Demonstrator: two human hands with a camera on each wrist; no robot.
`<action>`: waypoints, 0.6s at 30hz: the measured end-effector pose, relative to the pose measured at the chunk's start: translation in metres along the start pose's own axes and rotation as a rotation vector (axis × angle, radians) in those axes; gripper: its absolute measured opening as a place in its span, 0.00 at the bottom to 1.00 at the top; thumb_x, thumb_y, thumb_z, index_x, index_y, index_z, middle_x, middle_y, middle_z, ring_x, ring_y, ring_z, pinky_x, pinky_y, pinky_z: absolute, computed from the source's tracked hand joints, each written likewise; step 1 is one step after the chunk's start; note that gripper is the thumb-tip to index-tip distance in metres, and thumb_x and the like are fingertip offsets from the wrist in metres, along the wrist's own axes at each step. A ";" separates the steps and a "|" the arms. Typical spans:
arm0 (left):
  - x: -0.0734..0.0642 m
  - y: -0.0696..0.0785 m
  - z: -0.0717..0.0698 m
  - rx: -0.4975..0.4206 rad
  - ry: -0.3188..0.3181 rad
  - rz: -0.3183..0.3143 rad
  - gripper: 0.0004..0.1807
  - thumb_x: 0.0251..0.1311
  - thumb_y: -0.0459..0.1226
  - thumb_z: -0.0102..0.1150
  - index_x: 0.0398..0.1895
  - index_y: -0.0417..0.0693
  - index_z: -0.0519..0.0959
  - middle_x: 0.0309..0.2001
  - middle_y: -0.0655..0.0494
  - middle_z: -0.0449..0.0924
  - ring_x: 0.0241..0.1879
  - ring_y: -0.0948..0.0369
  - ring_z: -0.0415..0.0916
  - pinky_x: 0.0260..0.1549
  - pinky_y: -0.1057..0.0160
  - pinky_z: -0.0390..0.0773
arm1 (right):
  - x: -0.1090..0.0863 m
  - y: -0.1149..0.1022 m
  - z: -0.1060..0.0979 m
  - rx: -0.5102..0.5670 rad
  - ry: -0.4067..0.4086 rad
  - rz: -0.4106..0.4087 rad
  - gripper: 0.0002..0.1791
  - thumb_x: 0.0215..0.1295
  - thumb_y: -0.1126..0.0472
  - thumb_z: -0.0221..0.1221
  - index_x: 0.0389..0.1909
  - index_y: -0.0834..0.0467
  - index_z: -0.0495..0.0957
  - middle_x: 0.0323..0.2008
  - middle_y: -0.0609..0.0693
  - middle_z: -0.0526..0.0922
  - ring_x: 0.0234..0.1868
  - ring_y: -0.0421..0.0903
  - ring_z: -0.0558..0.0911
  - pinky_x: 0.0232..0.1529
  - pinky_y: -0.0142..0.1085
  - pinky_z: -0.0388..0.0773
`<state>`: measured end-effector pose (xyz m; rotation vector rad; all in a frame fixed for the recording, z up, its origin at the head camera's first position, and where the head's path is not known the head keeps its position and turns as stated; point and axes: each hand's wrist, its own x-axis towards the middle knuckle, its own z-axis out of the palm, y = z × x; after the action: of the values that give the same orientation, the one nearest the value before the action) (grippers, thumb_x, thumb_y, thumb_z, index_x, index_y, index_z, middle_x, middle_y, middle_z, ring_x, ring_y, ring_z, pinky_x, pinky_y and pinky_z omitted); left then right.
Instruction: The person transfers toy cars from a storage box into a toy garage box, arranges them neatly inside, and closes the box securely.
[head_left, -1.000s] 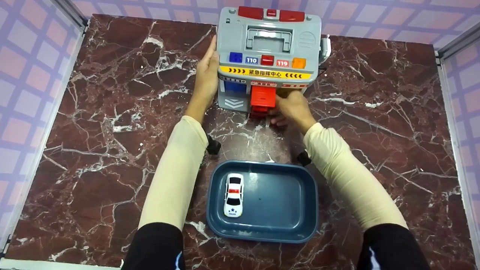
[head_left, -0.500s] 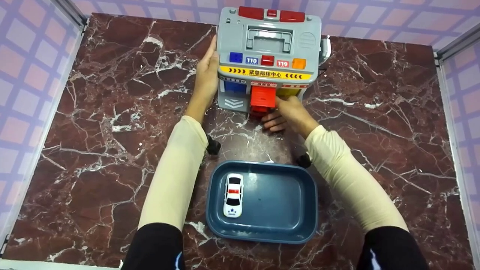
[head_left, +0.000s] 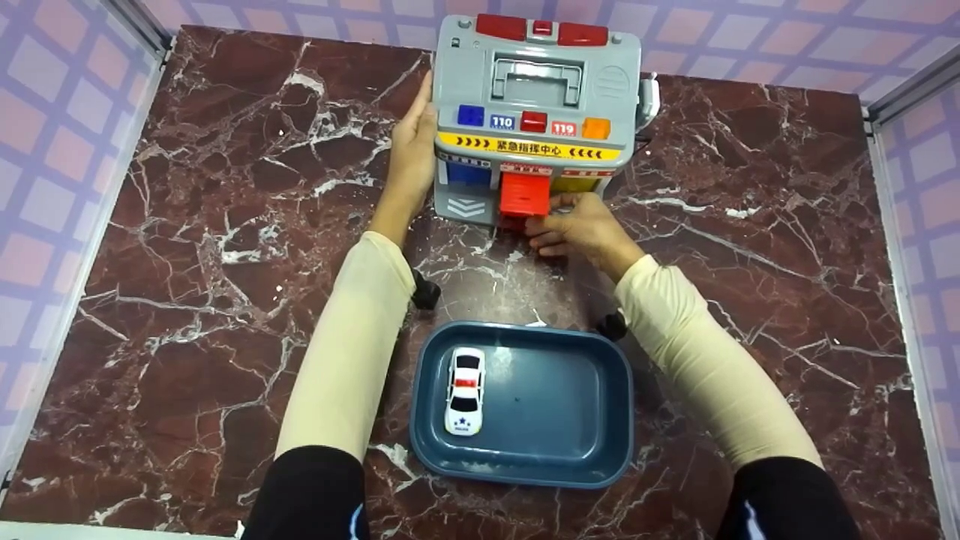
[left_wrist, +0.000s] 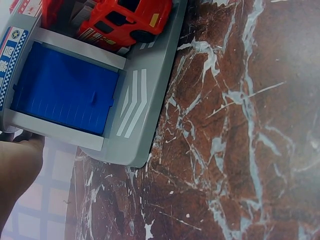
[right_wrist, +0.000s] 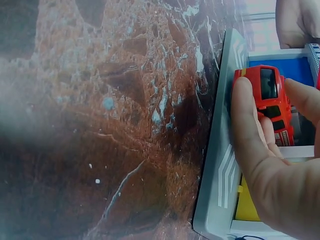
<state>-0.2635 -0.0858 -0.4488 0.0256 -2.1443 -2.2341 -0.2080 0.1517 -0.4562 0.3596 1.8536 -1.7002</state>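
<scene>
Right grip [head_left: 581,226] now closer around red truck [right_wrist: 270,101]

I see, on my left wrist feed, the left hand [left_wrist: 19,164] against the side of a grey plastic toy building [left_wrist: 154,80], fingers partly hidden. Beside its blue rectangular shutter [left_wrist: 65,87] sits a red plastic toy truck [left_wrist: 122,24], near a white-veined brown marbled surface [left_wrist: 220,150].

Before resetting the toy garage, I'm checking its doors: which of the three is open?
The middle red door: it juts out above the red toy vehicle, while the blue door and yellow door are down.
</scene>
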 end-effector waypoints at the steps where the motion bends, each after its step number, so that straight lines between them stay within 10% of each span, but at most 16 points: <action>1: 0.000 0.000 0.000 0.006 0.003 -0.007 0.28 0.79 0.40 0.40 0.79 0.56 0.55 0.72 0.52 0.69 0.65 0.61 0.71 0.67 0.75 0.62 | 0.001 0.000 0.000 -0.002 0.012 -0.003 0.18 0.65 0.70 0.63 0.52 0.66 0.69 0.34 0.60 0.87 0.29 0.49 0.88 0.35 0.39 0.88; 18: 0.001 -0.001 0.000 -0.031 0.003 -0.006 0.28 0.79 0.40 0.41 0.79 0.55 0.55 0.72 0.52 0.69 0.66 0.60 0.70 0.66 0.75 0.64 | 0.007 0.000 0.005 -0.068 0.152 -0.057 0.13 0.68 0.70 0.60 0.52 0.67 0.75 0.40 0.64 0.87 0.28 0.49 0.87 0.34 0.40 0.88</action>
<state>-0.2648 -0.0856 -0.4499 0.0345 -2.1103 -2.2695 -0.2123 0.1451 -0.4607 0.4223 2.0435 -1.6837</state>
